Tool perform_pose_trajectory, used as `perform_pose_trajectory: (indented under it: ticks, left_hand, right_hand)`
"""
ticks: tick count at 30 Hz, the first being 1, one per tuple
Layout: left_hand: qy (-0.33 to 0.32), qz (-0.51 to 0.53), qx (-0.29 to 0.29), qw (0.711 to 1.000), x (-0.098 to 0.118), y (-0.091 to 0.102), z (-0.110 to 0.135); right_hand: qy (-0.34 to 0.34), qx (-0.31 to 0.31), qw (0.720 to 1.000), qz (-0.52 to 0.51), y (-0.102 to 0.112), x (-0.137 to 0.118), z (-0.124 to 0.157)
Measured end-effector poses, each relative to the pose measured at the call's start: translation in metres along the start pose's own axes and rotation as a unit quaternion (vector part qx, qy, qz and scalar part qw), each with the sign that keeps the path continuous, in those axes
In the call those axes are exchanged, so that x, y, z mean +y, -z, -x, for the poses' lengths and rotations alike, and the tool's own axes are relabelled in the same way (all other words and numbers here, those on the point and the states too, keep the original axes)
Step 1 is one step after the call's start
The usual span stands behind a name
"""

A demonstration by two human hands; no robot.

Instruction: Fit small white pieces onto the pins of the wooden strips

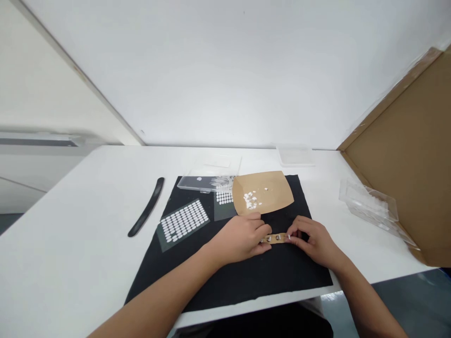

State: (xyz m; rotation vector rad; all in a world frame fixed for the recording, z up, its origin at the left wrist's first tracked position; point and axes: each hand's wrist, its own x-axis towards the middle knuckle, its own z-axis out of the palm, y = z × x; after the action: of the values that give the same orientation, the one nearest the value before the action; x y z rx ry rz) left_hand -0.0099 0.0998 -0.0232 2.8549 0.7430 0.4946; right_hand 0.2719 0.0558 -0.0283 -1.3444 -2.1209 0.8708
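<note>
A narrow tan strip [281, 238] with several round metal studs lies over the black mat [225, 277]. My left hand [243, 237] is closed on the strip's left part and covers it. At the strip's right end, the thumb and forefinger of my right hand [313, 238] pinch a small white piece [289, 236], which looks like a false nail tip. Just beyond both hands sits a tan cardboard tray [276, 188] with several small white pieces [251, 200] in it.
Left on the mat is a sheet of white oval stickers [185, 220]; another sheet [224, 206] lies partly under a clear case [197, 183]. A black curved nail file [146, 207] is further left. Clear plastic boxes [369, 204] stand right, by a cardboard panel [405, 155].
</note>
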Motion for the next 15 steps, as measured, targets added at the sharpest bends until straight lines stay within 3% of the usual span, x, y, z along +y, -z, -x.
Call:
perform_pose_trajectory:
  ticks: [15]
  left_hand:
    - [-0.043, -0.003, 0.019, 0.999, 0.0011, 0.0016, -0.0011]
  right_hand:
    - [-0.013, 0.015, 1.000, 0.011, -0.0023, 0.0051, -0.0009]
